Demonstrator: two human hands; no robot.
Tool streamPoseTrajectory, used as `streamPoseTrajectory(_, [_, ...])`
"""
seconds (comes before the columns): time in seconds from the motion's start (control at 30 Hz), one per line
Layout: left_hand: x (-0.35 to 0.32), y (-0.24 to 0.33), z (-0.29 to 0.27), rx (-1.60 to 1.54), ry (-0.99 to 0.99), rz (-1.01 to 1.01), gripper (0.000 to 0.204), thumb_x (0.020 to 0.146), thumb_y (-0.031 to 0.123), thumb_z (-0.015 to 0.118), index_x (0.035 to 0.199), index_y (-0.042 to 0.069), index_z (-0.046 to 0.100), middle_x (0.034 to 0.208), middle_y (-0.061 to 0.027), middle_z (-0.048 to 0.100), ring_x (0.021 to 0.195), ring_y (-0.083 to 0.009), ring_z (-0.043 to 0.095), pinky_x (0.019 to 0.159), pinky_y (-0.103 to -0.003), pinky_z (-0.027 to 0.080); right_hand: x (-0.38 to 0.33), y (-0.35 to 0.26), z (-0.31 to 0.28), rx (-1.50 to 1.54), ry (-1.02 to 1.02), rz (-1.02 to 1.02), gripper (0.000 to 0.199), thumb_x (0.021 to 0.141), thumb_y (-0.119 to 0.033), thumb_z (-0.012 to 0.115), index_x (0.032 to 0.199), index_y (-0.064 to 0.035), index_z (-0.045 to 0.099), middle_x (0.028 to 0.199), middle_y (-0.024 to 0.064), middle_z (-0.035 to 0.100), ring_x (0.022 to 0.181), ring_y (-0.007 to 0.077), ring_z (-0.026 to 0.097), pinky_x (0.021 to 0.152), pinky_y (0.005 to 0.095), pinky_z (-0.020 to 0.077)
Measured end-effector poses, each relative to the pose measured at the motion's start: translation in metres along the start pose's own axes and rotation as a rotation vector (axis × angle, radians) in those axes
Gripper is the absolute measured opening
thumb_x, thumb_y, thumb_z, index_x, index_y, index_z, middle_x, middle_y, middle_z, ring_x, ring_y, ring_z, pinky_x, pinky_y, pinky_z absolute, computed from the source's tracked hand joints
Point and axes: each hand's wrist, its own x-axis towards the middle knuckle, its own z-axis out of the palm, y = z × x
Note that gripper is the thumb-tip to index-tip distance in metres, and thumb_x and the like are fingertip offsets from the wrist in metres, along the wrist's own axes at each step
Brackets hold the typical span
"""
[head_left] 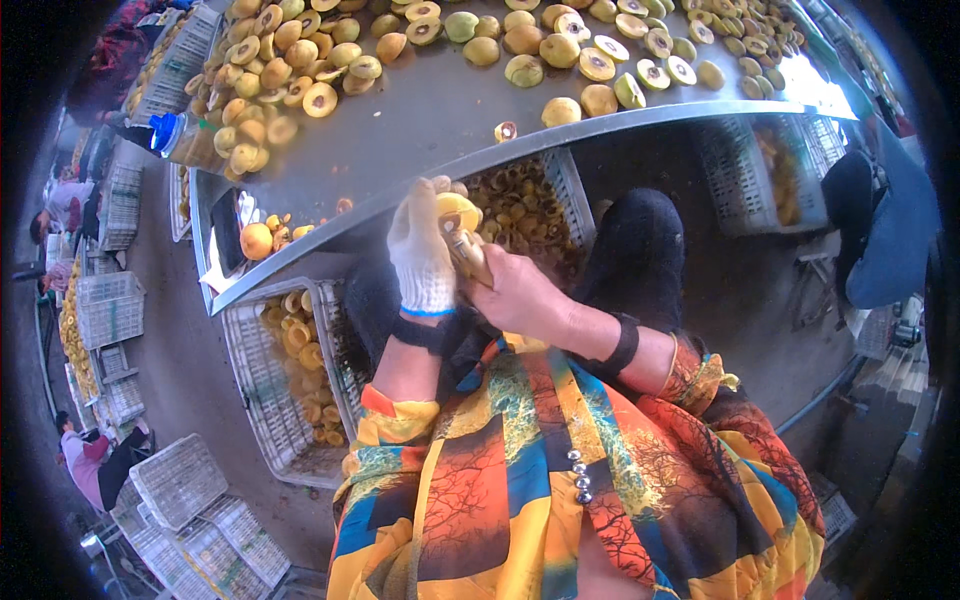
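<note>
My left hand [412, 250], in a white knit glove, is closed around a yellow peach half [458, 212] just below the table's edge. In my bare right hand [520, 292] is a small pitting tool [468, 250] with a pale handle, its metal end against the fruit. The exact shape of the tool's tip is hidden by the fruit. Halved peaches [597, 64], several still with their stones, lie spread over the metal table [420, 110] in front of me. A small fruit piece [505, 132] rests near the table's rim.
Beneath my hands stands a crate of scraps [525, 205]. A white crate [245, 365] with hollowed yellow halves is at my left knee. A blue-capped bottle [185, 138] stands at the table's left. Another person [885, 220] is at the right; stacked crates [195, 520] lie lower left.
</note>
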Motion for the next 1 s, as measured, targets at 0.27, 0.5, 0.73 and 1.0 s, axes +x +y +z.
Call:
streamPoseTrajectory(0.27, [0.006,-0.002,-0.007,0.075,-0.081,-0.164,0.040,0.088,0.041,0.053,0.091,0.001,0.057,0.073,-0.0132,0.061,0.049,-0.0200,0.057,0.042,-0.026,0.046,-0.005,-0.011,-0.014,0.378,-0.356,0.263,0.015,0.083,-0.014,0.053,0.091,-0.0017,0.048,0.064,0.0084,0.053,0.045,0.0166,0.052,0.041,0.0293,0.0411])
streamPoseTrajectory(0.5, [0.008,0.019,-0.016,-0.375,-0.025,-0.410,0.043,0.085,0.051,0.053,0.096,0.009,0.053,0.077,-0.0100,0.059,0.053,-0.0184,0.057,0.039,-0.024,0.044,0.008,0.012,-0.007,1.031,-0.739,0.255,0.012,0.087,-0.016,0.058,0.091,-0.0105,0.048,0.056,-0.0026,0.041,0.038,0.0053,0.035,0.033,0.0219,0.0301])
streamPoseTrajectory(0.73, [-0.026,0.099,-0.194,0.953,0.517,-0.087,0.041,0.087,0.047,0.050,0.087,0.008,0.062,0.070,-0.0069,0.061,0.057,-0.0156,0.058,0.045,-0.027,0.042,0.018,0.063,0.005,-0.365,-0.449,-0.206,0.018,0.074,-0.013,0.058,0.086,0.0007,0.058,0.075,0.0172,0.063,0.073,0.0299,0.063,0.066,0.0390,0.0491])
streamPoseTrajectory(1.0, [0.060,0.066,-0.083,1.311,0.054,0.407,0.032,0.082,0.022,0.063,0.105,0.000,0.061,0.100,-0.0147,0.064,0.094,-0.0242,0.061,0.083,-0.032,0.045,0.014,0.078,-0.008,-0.525,-0.216,-0.221,0.014,0.074,-0.010,0.056,0.085,-0.0010,0.055,0.075,0.0164,0.063,0.074,0.0311,0.064,0.063,0.0390,0.0506])
